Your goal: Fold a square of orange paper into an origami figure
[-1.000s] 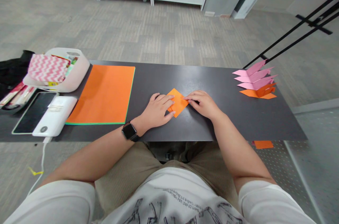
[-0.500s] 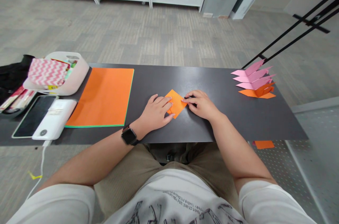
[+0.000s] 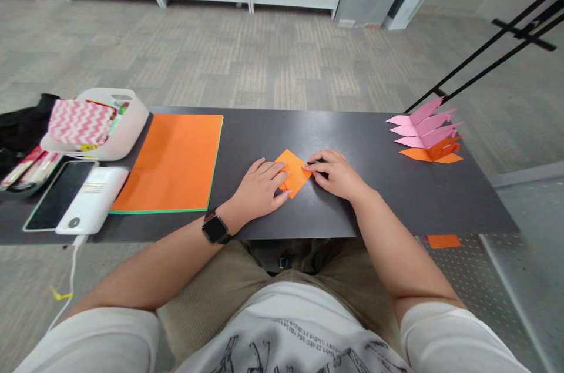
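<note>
Landmark: the dark grey rectangular table top point(image 3: 361, 202), which ran across the view from left to right.
Wrist: a black smartwatch point(image 3: 214, 227) sat on the person's left wrist, over the table's near edge.
Left hand: the left hand point(image 3: 259, 185) lay palm down near the middle of the table, fingers spread flat, pressing on the left part of a small folded orange paper square point(image 3: 293, 172); nothing was clasped in it.
Right hand: the right hand point(image 3: 337, 174) rested just right of that paper, fingers curled loosely, with the fingertips pinching or pressing its right corner; which of the two could not be told.
Folded paper: it lay flat on the table as a diamond, between the two hands and touching both.
Left of table, near: a white power bank point(image 3: 92, 200) with a cable hanging off the edge, and beside it a black-screened phone point(image 3: 57, 195).
Left of middle: a stack of large orange paper sheets point(image 3: 171, 163) with a green edge, well apart from the hands.
Far left: a white plastic basket point(image 3: 126, 126) holding a pink and white zigzag pouch point(image 3: 77, 121).
Far right: a row of folded pink and orange paper pieces point(image 3: 425, 138) near the table's back corner.
</note>
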